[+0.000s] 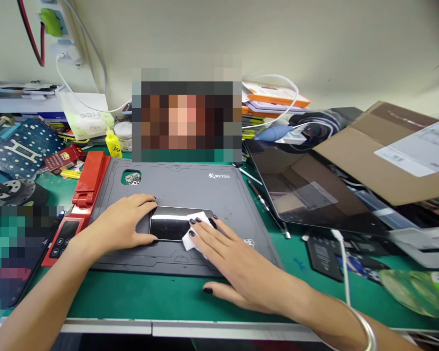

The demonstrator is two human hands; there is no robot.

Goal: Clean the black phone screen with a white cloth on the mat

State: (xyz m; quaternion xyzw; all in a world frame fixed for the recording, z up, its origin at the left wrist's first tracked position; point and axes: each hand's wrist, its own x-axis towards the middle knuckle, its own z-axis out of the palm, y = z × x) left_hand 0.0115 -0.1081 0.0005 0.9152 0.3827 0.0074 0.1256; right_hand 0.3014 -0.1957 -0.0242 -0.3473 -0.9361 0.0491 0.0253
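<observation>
A black phone (168, 224) lies flat on a grey work mat (190, 187) in the middle of the bench. My left hand (126, 222) clamps its left end, thumb on the near edge and fingers over the far edge. My right hand (229, 256) lies flat, its fingertips pressing a small white wipe (195, 229) onto the right half of the glass screen. The thumb rests on the green cutting mat (139, 297).
A red tool case (88, 187) lies along the grey mat's left edge. A yellow bottle (113, 144) and a white jar (124, 136) stand behind it. At right are a dark tablet (307, 190), a cardboard box (384, 151), tweezers (267, 207) and a white cable (346, 273).
</observation>
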